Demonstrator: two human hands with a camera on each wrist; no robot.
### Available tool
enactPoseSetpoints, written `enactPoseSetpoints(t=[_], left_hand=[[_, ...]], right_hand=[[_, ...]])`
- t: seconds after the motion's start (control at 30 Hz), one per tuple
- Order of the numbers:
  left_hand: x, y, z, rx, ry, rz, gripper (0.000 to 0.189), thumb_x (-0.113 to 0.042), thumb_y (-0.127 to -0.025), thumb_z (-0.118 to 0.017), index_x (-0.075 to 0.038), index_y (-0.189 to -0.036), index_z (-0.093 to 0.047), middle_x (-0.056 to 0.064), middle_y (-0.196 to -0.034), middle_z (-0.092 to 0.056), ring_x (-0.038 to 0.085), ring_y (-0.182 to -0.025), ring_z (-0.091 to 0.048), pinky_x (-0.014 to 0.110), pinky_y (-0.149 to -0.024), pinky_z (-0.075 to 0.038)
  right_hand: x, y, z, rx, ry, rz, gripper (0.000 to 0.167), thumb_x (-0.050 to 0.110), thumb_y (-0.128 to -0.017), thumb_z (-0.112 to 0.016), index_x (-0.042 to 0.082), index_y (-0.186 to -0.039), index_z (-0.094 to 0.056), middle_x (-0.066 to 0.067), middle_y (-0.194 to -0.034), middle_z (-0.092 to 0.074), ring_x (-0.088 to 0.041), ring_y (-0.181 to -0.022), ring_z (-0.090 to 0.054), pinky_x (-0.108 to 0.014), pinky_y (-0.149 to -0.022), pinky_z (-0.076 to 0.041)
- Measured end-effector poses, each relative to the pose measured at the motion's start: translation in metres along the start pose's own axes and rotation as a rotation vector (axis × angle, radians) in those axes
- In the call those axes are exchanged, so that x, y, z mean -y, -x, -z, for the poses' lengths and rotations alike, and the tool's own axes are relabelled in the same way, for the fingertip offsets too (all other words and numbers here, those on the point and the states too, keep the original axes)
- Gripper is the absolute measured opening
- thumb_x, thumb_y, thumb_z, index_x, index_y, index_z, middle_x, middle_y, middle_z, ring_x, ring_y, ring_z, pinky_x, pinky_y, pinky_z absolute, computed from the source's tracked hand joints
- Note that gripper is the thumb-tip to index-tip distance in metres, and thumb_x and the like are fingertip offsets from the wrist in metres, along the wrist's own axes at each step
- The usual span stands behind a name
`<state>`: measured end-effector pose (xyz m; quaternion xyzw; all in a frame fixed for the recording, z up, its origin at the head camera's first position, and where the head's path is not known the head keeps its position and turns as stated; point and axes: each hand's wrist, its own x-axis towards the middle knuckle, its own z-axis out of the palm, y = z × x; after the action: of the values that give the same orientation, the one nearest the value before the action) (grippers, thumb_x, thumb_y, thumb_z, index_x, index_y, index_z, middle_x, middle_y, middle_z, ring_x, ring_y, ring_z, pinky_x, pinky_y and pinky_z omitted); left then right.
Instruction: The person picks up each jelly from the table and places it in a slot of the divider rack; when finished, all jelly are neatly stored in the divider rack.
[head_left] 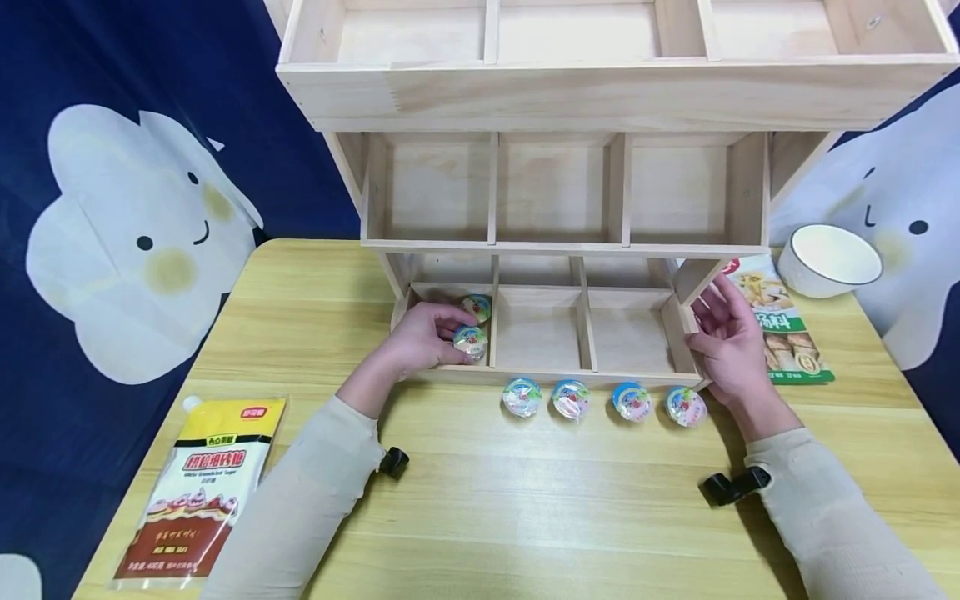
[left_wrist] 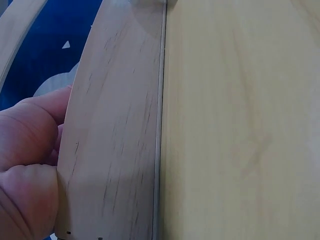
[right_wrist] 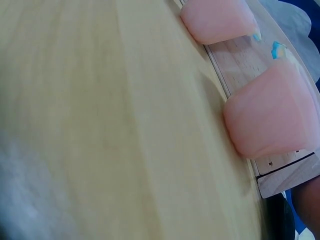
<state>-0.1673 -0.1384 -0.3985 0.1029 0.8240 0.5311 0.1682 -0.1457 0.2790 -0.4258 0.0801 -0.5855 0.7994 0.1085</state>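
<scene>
Pinched nearer cup (head_left: 470,342) inside tray (head_left: 543,374) with left hand (head_left: 426,337), rested loose right hand (head_left: 729,346) alongside; perhaps risked jostling rear cup (head_left: 478,306) through crowding

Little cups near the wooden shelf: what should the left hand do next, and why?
Probably let the left hand release the front cup it holds: that cup already looks inside the bottom left compartment, with another cup behind it. Four more cups sit in a row on the table.

Cup lids (head_left: 632,401) look glossy, the shelf (head_left: 585,98) matt wood.
</scene>
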Motion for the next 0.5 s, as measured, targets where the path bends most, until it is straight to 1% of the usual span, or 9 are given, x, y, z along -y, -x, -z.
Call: enactPoseSetpoints(t=[0.23,0.33,0.43,0.5], left_hand=[[-0.0005,-0.0005,0.0006,-0.006,-0.032,-0.007,0.049,0.004,-0.069,-0.087,0.0,-0.115,-0.072,0.013,-0.109,-0.067,0.028,-0.099,-0.064,0.034,-0.084,-0.056],[-0.001,0.0012,0.0012,-0.017,0.001,-0.008,0.051,0.005,-0.069,-0.087,0.001,-0.118,-0.07,0.015,-0.111,-0.066,0.029,-0.1,-0.064,0.034,-0.084,-0.057],[-0.0023,0.0052,0.0025,-0.05,0.047,-0.012,0.056,0.006,-0.068,-0.087,0.004,-0.121,-0.067,0.018,-0.113,-0.066,0.031,-0.103,-0.064,0.035,-0.086,-0.056],[-0.0036,0.0079,0.0034,-0.075,0.058,-0.024,0.059,0.006,-0.067,-0.087,0.005,-0.122,-0.066,0.02,-0.114,-0.066,0.032,-0.105,-0.063,0.037,-0.088,-0.055]], right_hand=[[0.0004,-0.0002,0.0006,-0.006,-0.002,0.001,0.098,-0.041,-0.067,-0.031,0.009,-0.151,-0.043,-0.017,-0.145,-0.05,-0.03,-0.134,-0.045,-0.029,-0.109,-0.039],[0.0003,-0.0005,0.0009,-0.008,-0.001,0.004,0.098,-0.041,-0.067,-0.031,0.008,-0.151,-0.043,-0.018,-0.145,-0.05,-0.03,-0.133,-0.046,-0.029,-0.109,-0.039],[-0.0002,-0.0009,0.0012,-0.002,-0.003,0.0,0.098,-0.041,-0.067,-0.031,0.008,-0.151,-0.043,-0.019,-0.146,-0.049,-0.031,-0.133,-0.045,-0.03,-0.109,-0.039],[-0.0003,-0.0011,0.0013,-0.002,-0.003,-0.002,0.099,-0.041,-0.067,-0.031,0.009,-0.151,-0.043,-0.019,-0.146,-0.048,-0.031,-0.133,-0.045,-0.03,-0.109,-0.039]])
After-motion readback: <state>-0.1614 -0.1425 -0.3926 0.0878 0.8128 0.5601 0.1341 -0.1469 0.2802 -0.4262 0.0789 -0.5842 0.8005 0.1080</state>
